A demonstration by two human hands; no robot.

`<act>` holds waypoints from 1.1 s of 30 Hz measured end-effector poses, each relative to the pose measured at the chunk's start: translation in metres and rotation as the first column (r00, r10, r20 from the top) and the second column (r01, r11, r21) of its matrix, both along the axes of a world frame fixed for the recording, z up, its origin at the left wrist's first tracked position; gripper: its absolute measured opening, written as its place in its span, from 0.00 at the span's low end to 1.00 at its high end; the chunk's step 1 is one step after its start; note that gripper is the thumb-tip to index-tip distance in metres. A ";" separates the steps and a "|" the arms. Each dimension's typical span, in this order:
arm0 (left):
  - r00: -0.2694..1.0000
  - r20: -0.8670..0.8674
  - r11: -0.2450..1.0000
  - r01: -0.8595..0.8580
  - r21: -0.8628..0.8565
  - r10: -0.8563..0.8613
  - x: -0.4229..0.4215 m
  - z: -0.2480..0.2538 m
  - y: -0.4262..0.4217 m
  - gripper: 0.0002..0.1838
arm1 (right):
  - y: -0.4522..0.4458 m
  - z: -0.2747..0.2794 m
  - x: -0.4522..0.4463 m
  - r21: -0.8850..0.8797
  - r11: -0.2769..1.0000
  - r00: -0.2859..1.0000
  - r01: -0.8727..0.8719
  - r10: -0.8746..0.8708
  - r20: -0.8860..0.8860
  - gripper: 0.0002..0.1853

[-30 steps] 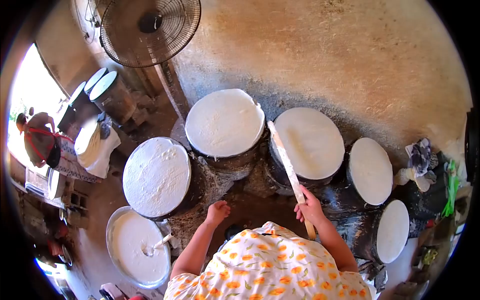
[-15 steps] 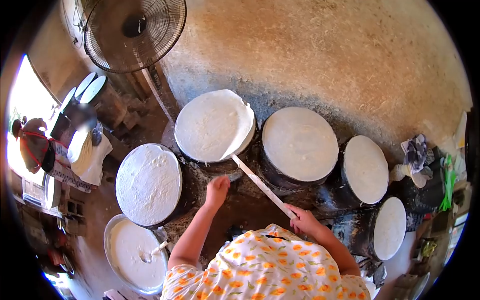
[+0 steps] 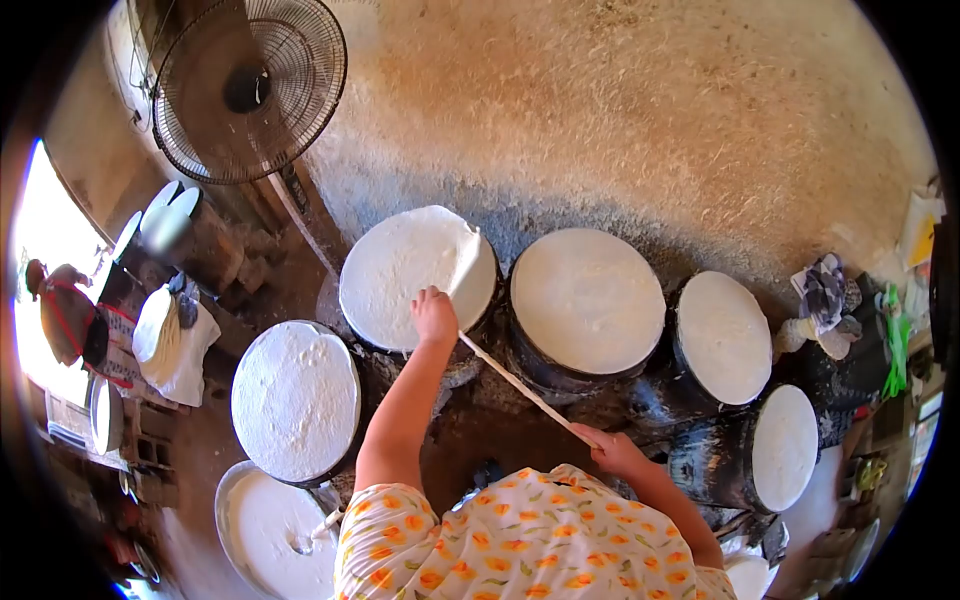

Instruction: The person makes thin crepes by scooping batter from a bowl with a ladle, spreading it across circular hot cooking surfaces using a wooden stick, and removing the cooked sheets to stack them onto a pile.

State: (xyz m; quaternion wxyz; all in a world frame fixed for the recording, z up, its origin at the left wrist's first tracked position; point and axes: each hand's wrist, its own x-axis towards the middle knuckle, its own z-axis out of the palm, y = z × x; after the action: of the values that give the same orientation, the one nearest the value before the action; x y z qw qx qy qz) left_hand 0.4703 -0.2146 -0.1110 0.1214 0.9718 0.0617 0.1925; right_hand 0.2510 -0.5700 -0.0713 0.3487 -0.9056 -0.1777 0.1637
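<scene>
My right hand [image 3: 612, 450] is wrapped round the lower end of a long pale flat stick [image 3: 525, 390]. The stick slants up and left, its far end at the near right edge of a white-topped round drum [image 3: 400, 270]. On that drum a raised fold of the white sheet [image 3: 465, 255] runs down towards the stick. My left hand [image 3: 433, 315] is over the same drum's near part, fingers bent towards the white surface beside the stick's far end; whether they grip the sheet is hidden.
More white-topped drums stand right [image 3: 588, 300] and left [image 3: 296, 400]. A basin of white liquid [image 3: 228, 510] with a handle in it is lower left. A fan [image 3: 250, 90] stands upper left. A person [image 3: 65, 315] is at the far left.
My left hand has reached forward over the drum. The stick has swung left from the drum on the right to this one, where the sheet's edge has lifted into a fold.
</scene>
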 end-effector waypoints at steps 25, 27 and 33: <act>0.521 -0.002 0.519 0.849 -0.098 -0.853 -0.082 0.215 -0.019 0.02 | -0.010 0.002 -0.137 0.139 0.698 0.712 0.702 -0.695 -0.103 0.31; 0.402 -0.034 0.401 0.895 -0.195 -0.915 -0.108 0.214 -0.077 0.01 | -0.022 0.006 -0.166 0.122 0.599 0.609 0.791 -0.756 -0.239 0.32; -0.175 0.077 -0.191 0.890 -0.415 -0.982 -0.223 0.197 -0.267 0.07 | -0.071 -0.014 -0.283 0.178 0.041 0.119 0.983 -0.881 -0.458 0.33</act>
State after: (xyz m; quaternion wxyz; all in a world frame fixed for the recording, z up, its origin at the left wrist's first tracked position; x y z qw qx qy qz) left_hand 0.2472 -0.4814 0.0855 0.3725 0.6562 -0.6457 -0.1173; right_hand -0.0322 -0.6406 -0.0851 0.5818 -0.6637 0.4674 -0.0504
